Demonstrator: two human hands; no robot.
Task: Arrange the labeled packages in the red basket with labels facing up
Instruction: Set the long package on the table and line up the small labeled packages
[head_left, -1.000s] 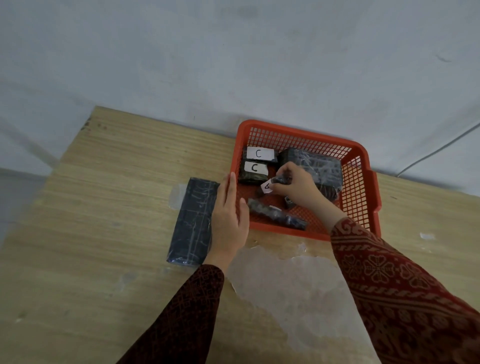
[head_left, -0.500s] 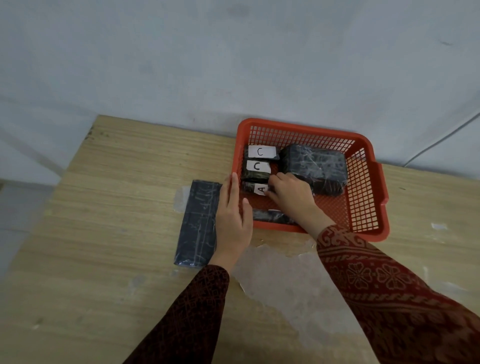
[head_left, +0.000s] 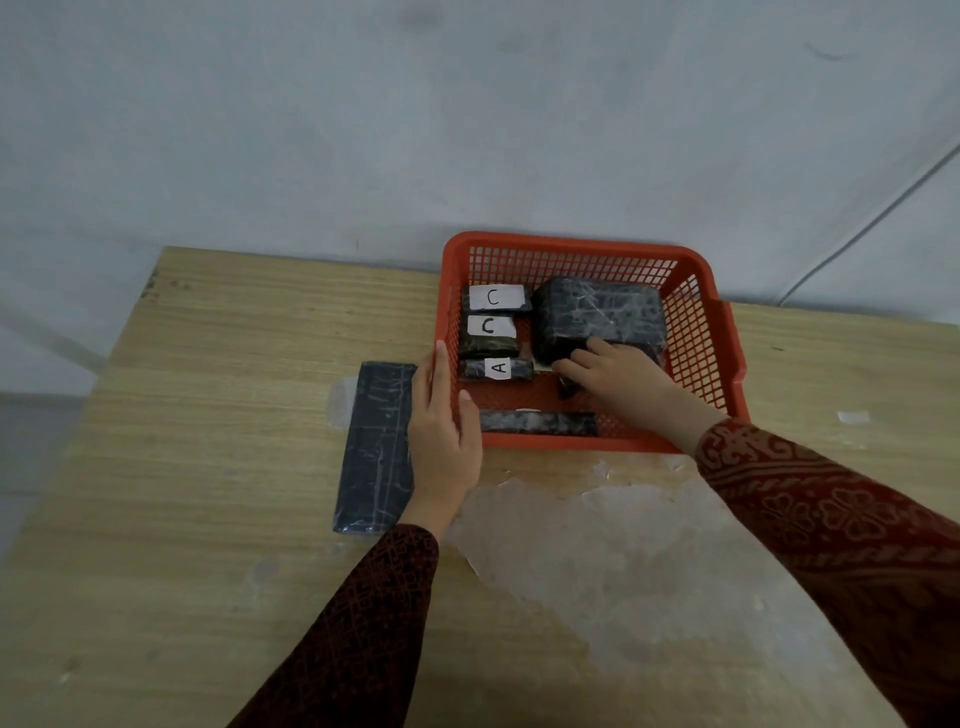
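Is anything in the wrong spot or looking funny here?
Yes. One long dark package lies on the table, outside the red basket, with no label showing. Inside, the big package and the long one by the front wall show no clear label either. The tabletop's surface looks peeled, a pale patch.

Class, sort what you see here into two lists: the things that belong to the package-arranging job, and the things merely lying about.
Job:
red basket
two C-labelled packages
A-labelled package
large wrapped package
long package in the basket
long package on the table
left hand
right hand

Lying about:
white cable
worn patch on the table
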